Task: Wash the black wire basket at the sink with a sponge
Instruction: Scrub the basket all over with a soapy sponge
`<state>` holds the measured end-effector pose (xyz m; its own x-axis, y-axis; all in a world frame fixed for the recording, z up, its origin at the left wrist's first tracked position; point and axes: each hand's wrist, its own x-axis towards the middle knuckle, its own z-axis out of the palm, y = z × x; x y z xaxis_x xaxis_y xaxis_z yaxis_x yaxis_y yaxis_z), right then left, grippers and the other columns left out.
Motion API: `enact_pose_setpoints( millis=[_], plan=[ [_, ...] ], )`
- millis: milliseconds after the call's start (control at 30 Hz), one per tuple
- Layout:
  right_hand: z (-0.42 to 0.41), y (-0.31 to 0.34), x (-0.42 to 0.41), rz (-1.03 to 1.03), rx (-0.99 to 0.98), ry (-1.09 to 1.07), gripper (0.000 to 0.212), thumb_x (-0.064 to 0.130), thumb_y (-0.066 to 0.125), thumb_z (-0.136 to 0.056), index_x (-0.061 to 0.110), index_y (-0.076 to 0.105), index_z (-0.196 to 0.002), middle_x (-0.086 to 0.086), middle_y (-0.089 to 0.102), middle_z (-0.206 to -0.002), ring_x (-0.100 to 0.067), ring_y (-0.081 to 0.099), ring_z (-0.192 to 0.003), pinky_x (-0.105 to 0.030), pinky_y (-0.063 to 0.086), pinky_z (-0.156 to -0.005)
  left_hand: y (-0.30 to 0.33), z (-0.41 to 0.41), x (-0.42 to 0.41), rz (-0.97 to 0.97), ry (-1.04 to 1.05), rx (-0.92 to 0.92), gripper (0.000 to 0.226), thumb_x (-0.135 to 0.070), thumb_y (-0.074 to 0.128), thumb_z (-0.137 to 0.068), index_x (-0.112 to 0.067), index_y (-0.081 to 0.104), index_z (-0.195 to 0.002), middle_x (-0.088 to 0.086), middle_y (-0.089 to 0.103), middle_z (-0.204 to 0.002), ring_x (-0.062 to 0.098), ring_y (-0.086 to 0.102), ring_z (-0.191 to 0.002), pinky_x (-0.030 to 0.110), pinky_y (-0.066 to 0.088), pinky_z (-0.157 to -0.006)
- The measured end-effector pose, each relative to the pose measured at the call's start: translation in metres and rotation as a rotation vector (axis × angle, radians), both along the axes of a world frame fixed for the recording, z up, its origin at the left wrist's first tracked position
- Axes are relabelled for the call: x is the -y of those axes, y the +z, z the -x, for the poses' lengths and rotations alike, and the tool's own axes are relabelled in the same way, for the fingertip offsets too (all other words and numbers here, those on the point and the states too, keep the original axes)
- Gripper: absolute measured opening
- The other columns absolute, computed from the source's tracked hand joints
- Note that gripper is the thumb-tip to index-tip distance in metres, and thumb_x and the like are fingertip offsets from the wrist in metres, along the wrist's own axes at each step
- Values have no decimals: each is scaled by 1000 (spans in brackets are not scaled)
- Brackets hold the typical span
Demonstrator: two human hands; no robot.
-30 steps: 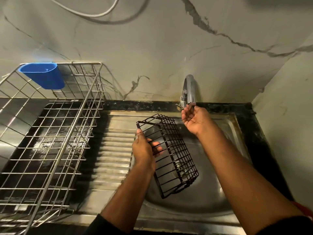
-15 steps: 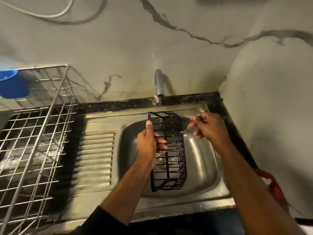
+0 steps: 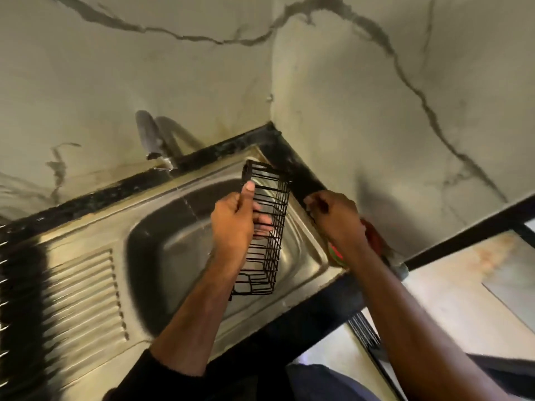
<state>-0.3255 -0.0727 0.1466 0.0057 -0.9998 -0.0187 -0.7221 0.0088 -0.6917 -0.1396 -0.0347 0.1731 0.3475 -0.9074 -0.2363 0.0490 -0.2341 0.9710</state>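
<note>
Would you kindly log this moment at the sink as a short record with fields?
setting: steel sink in a marble-walled corner
basket: black wire basket, held over the basin, tilted
left hand: left hand grips the basket's side, thumb on its upper end
right hand: right hand over the sink's right rim, fingers curled; contents unclear
tap: tap, thin stream of water falling
sponge: none clearly seen; red-green object under the right wrist
</note>
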Motion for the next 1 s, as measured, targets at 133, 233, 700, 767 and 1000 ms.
enact_pose_setpoints(
  millis=[133,233,700,767,1000],
  plan=[
    [54,-3,-14,-42,-87,-148,14,18,62,-93,16,74,-100,-3,71,-98,-19,64,-87,-16,35,-69,3,27,4,-48,-155,40,38,-44,48,-105,-13,60,-88,15,76,-76,33,76,-65,37,57,-52],
    [88,-5,-19,-60,-103,-213,17,8,63,-89,13,73,-101,-7,70,-97,-25,65,-90,-20,38,-73,4,46,7,-61,-173,57,36,-41,45,-107,-15,58,-87,12,76,-75,32,76,-64,25,46,-38],
    [80,-44,-22,-247,-195,13,27,34,52,-92,25,66,-114,8,66,-96,-8,61,-76,-28,50,-65,9,66,13,-55,-185,94,37,-39,48,-107,-12,57,-83,20,75,-77,35,71,-56,18,27,-30],
    [81,-48,-20,-333,-202,18,33,34,58,-92,24,63,-122,0,65,-114,-15,64,-95,-34,56,-81,6,65,13,-67,-203,109,38,-41,47,-106,-13,57,-84,17,75,-76,32,73,-55,18,26,-32],
    [87,-37,-16,-226,-527,94,30,26,59,-94,14,63,-121,-7,63,-120,-27,59,-111,-34,51,-91,10,67,18,-71,-196,94,37,-40,47,-107,-13,58,-84,13,75,-71,29,73,-55,17,29,-33]
  ],
)
